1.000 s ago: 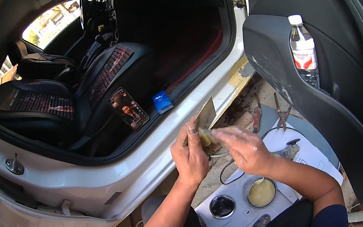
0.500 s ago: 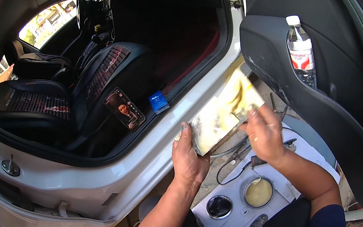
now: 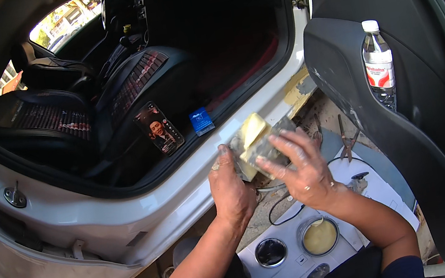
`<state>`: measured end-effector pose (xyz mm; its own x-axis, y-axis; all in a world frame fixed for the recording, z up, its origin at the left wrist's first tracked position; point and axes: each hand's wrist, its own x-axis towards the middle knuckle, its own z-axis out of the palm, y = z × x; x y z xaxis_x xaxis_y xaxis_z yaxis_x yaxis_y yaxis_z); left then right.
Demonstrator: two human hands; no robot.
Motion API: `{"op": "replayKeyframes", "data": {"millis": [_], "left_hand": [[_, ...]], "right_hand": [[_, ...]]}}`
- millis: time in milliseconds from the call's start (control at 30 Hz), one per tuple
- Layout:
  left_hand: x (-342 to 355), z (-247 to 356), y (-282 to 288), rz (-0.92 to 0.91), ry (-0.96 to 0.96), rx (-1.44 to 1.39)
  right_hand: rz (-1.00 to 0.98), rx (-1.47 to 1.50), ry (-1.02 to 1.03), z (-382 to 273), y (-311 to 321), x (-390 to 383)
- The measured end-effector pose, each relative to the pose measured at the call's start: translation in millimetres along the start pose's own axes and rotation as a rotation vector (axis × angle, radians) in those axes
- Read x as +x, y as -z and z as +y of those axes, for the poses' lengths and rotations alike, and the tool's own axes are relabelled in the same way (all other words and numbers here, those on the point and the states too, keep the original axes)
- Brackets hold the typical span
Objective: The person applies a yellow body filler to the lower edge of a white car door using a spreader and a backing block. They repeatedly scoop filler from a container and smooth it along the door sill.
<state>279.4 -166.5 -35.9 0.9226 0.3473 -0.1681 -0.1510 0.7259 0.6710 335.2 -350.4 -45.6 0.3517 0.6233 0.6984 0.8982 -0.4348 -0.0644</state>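
My left hand is closed on the near end of a flat board, its thumb along the edge. A thick lump of pale yellow putty sits on the board. My right hand grips a grey, smeared putty spreader, its fingers lying across the blade. The blade is tilted against the putty and hides most of the board. Whitish smears mark my fingers. Below my hands, an open round tin of cream-yellow putty stands on white paper, beside a round dark-faced lid or can.
The white car's door sill runs behind my hands, with yellowish putty at its far end. A phone and blue packet lie inside. The open door panel holds a water bottle. Pliers and a cable lie right.
My right hand has moved from the board's far right edge onto its middle, bringing the grey spreader over it. The putty, spread out before, is now bunched in a lump. The view shifted slightly.
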Motion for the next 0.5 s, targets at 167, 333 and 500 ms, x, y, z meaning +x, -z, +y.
{"op": "replayKeyframes", "data": {"millis": [167, 333, 500], "left_hand": [[18, 5, 14, 0.075, -0.231, 0.134], [-5, -8, 6, -0.023, -0.494, 0.820], [-5, -7, 12, -0.035, -0.530, 0.873]], "right_hand": [[-0.044, 0.326, -0.111, 0, -3, -7], [0.192, 0.454, -0.260, 5, 15, 19], [-0.006, 0.364, -0.115, -20, -6, 2]]}}
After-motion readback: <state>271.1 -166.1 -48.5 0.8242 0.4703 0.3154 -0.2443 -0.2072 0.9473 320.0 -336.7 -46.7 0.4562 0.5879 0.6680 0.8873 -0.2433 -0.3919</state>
